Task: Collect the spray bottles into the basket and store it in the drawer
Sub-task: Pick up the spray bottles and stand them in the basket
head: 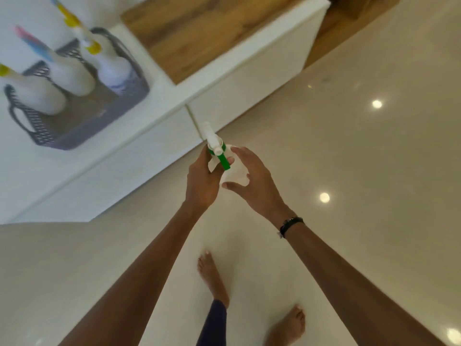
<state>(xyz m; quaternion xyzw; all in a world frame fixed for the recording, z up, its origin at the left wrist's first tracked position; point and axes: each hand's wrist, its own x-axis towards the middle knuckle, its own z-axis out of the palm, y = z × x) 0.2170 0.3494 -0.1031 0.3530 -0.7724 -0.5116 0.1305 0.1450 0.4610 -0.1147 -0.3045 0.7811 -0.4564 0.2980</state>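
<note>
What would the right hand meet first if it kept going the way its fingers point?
The right hand, fingers spread, points left at the white spray bottle with green trigger in the left hand. It would likely meet that bottle's body first; depth is unclear.

Shiny cream floor w/ bright light spots. White worktop has a brown wood part. Black wristband, two bare feet.

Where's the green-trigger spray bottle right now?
Centre of the head view: the green-trigger spray bottle is held in the left hand, right hand beside it, over the floor.
</note>
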